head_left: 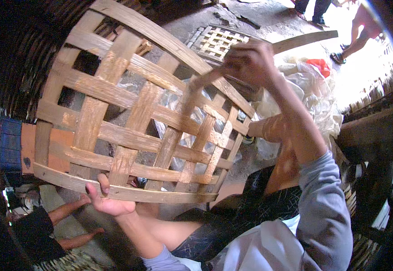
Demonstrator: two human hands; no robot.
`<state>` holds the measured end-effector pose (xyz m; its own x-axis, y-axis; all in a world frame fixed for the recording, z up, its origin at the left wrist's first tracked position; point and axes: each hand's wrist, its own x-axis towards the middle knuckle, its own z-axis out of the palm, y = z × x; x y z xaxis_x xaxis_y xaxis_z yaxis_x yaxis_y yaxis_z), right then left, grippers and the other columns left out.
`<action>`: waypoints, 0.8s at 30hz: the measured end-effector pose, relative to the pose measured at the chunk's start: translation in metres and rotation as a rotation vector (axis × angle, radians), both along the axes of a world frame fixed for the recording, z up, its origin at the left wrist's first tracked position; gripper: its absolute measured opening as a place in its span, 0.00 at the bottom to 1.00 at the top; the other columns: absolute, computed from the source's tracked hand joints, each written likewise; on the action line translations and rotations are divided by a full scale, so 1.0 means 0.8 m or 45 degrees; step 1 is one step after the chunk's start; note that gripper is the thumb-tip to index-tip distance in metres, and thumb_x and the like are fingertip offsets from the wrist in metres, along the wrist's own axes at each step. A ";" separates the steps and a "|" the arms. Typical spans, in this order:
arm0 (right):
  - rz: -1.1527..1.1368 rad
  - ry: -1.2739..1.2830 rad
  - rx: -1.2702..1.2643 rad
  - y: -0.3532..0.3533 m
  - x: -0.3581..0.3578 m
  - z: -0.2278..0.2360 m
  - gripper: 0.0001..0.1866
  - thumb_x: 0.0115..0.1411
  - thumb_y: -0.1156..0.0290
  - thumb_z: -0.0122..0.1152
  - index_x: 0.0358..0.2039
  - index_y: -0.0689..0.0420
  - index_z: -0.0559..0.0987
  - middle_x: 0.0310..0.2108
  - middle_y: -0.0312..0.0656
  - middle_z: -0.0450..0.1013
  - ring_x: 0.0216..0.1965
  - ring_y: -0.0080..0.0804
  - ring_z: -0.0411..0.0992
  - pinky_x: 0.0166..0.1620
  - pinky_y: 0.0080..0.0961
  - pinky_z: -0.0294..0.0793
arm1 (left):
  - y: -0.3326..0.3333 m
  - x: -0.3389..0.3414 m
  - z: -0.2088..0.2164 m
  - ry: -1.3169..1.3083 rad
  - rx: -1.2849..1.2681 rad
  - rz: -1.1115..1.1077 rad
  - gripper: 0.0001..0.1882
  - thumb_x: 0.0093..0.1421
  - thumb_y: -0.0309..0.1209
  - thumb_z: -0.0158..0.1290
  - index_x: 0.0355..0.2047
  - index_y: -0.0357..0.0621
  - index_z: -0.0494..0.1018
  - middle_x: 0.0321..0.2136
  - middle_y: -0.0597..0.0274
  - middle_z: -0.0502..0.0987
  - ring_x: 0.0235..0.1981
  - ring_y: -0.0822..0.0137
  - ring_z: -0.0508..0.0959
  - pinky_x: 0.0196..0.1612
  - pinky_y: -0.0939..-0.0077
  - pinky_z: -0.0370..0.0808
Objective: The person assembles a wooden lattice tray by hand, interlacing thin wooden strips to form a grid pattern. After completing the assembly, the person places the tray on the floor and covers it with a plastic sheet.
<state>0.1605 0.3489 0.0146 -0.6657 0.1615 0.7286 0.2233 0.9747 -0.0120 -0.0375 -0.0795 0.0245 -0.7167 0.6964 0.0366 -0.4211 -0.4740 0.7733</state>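
A large woven lattice panel (135, 108) of flat wooden or bamboo strips stands tilted in front of me. My left hand (110, 203) grips its lower edge strip, thumb and fingers around the rim. Above the panel's right side, my right hand (250, 63) is closed on a loose flat strip (305, 40), slightly smeared by motion. One end of this strip sticks out to the right. On the other side of the hand, a blurred length bends down toward the weave. Patches of rough, pale bark-like surface show on several crosspieces.
A smaller woven panel (221, 43) lies on the ground beyond. Crumpled clear plastic (302, 90) with a red piece is heaped at right. Another person's arms (72, 210) reach in at lower left; sandalled legs (359, 36) stand at upper right. A blue crate (9, 144) is at far left.
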 end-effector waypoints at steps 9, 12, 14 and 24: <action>-0.191 -0.036 -0.687 -0.033 0.046 -0.011 0.10 0.63 0.62 0.64 0.39 0.54 0.83 0.31 0.41 0.80 0.29 0.30 0.78 0.35 0.28 0.76 | -0.018 -0.008 -0.024 -0.075 0.273 0.144 0.27 0.69 0.57 0.40 0.20 0.53 0.59 0.41 0.48 0.78 0.44 0.44 0.77 0.39 0.35 0.75; -0.151 -0.051 -0.857 -0.043 0.041 -0.006 0.10 0.62 0.63 0.65 0.40 0.54 0.83 0.32 0.42 0.80 0.30 0.30 0.78 0.36 0.28 0.76 | -0.030 -0.019 -0.034 -0.043 0.345 0.182 0.26 0.71 0.54 0.39 0.20 0.52 0.59 0.42 0.48 0.78 0.47 0.46 0.76 0.46 0.38 0.74; -0.118 -0.030 -0.860 -0.046 0.036 -0.014 0.10 0.62 0.63 0.66 0.40 0.53 0.83 0.32 0.43 0.80 0.30 0.30 0.78 0.36 0.28 0.76 | -0.029 -0.024 -0.037 0.050 0.421 0.103 0.26 0.72 0.53 0.38 0.20 0.51 0.59 0.42 0.48 0.78 0.49 0.47 0.76 0.51 0.39 0.73; -0.178 -0.048 -0.848 -0.040 0.019 -0.044 0.12 0.58 0.61 0.70 0.35 0.55 0.81 0.26 0.43 0.78 0.28 0.29 0.78 0.33 0.30 0.75 | -0.007 -0.007 -0.045 -0.016 0.406 0.228 0.27 0.72 0.53 0.37 0.20 0.51 0.60 0.42 0.48 0.79 0.51 0.44 0.76 0.54 0.38 0.72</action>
